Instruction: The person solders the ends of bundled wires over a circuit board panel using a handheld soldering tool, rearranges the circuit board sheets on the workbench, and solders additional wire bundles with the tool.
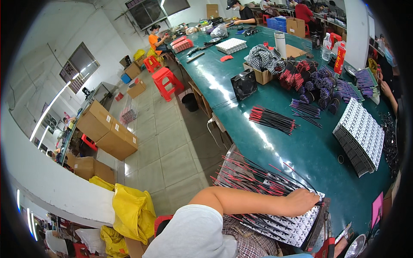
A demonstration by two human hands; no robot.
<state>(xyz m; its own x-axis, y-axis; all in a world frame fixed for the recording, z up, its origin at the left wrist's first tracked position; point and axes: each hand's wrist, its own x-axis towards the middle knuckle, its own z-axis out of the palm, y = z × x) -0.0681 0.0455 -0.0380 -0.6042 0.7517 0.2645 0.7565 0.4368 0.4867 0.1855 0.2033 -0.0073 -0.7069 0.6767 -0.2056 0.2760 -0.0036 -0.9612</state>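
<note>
My left forearm crosses the lower middle, and my left hand (302,202) is closed at the right end of a white panel with a repeating dark pattern (297,232), apparently small circuit boards. Its fingertips pinch a thin black wire (306,181) that arcs up from the panel. Many black wires with red ends (245,180) lie across the panel, under and around my forearm. A patch of skin at the bottom right, apparently my right hand (340,247), is beside a red-handled tool (330,248); its fingers are hidden.
On the green table (232,124) lie a bundle of red-tipped black wires (273,120), a black fan (244,84) and a tilted stack of white panels (360,136). Purple wire bundles (325,81), bottles (340,58) and a cardboard box (260,76) stand beyond. Other people sit farther off.
</note>
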